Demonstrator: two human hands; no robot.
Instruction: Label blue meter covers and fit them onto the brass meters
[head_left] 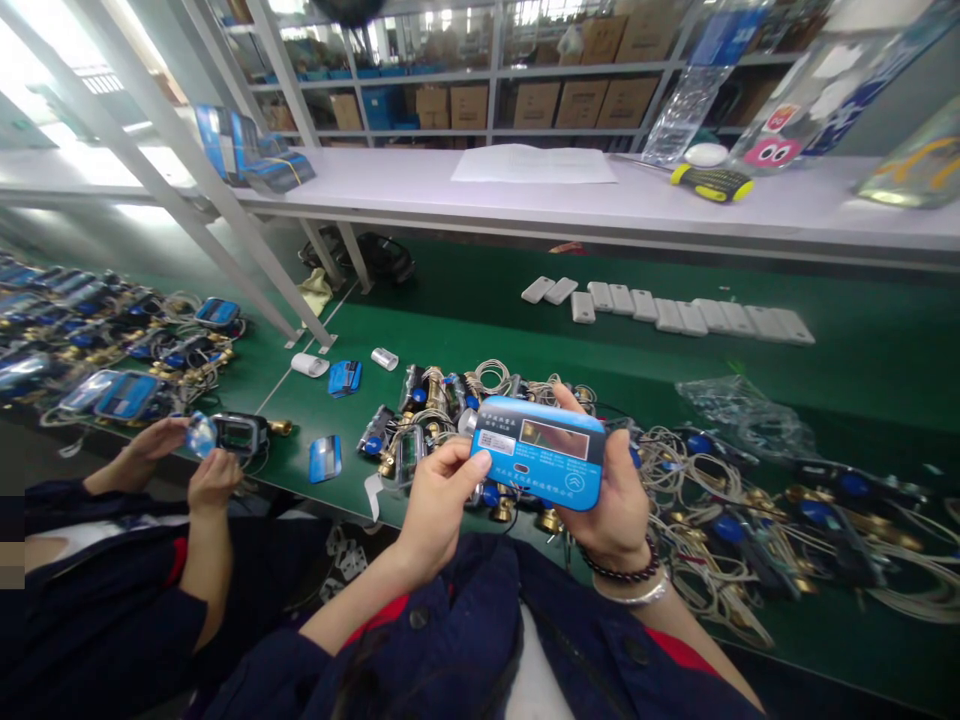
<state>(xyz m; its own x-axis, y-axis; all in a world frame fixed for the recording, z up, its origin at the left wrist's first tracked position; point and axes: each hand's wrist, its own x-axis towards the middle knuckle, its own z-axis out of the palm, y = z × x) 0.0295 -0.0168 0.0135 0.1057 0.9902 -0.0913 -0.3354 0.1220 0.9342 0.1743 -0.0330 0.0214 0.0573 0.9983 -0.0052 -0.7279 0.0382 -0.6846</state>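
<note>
Okay, green bench (465, 330): from my remote seat I see it loaded along the front edge, with work at mixed stages.
Left rows (131, 395): several units here wear blue faces; I'd call this batch further along.
Cabled units (817, 510): over on the right I make out dark bodies, blue caps and tangled leads, no blue panels that I can see; plenty left, I judge.
White casings (679, 315): a line of them lies towards the back, well apart from the units; their stage I cannot tell.
Blue panel (536, 477): up between both hands, above the front edge, face and print complete; it sits in no housing, so I read it as unmounted.
Right hand (622, 495): wrapped round one end, thumb along the edge, fingers mostly hidden behind.
Left hand (442, 495): pinching the opposite end, thumb on the face.
Loose plate (325, 458): lying flat to the left, unmounted too.
White sticker (496, 443): on the panel, beside that left thumb; that bit looks done.
</note>
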